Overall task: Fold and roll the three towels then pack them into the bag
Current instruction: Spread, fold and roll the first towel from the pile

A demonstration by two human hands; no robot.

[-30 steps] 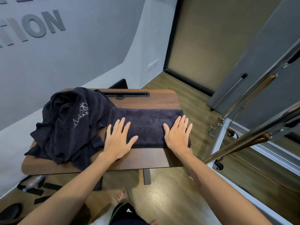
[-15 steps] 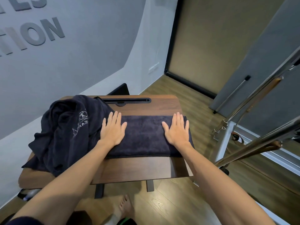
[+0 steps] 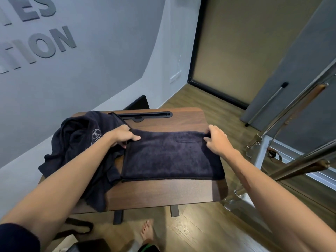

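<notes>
**First towel folded, rolling not yet begun**

While the towel is lying folded flat at the middle of the table, both hands are pinching its far corners: the left hand at the far left, the right hand at the far right, fingers curled on the edge. Judging by this, only folding is under way (no roll made, nothing packed). A dark heap is crowding the towel's left side; a strap is lying on the floor below the table.
</notes>
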